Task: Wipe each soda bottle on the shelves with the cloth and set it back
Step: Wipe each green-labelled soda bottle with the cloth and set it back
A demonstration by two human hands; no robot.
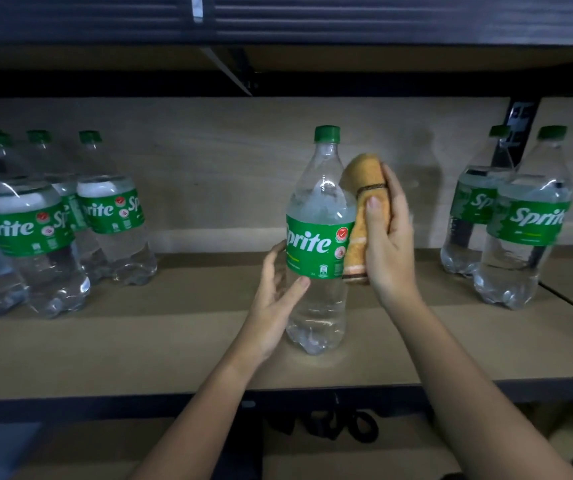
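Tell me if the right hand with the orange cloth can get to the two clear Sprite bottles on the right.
Probably yes. The right hand holds the orange cloth against the middle bottle, and only bare shelf lies between it and the two right bottles.

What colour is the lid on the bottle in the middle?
Green. The cap on the middle bottle shows best in the head view.
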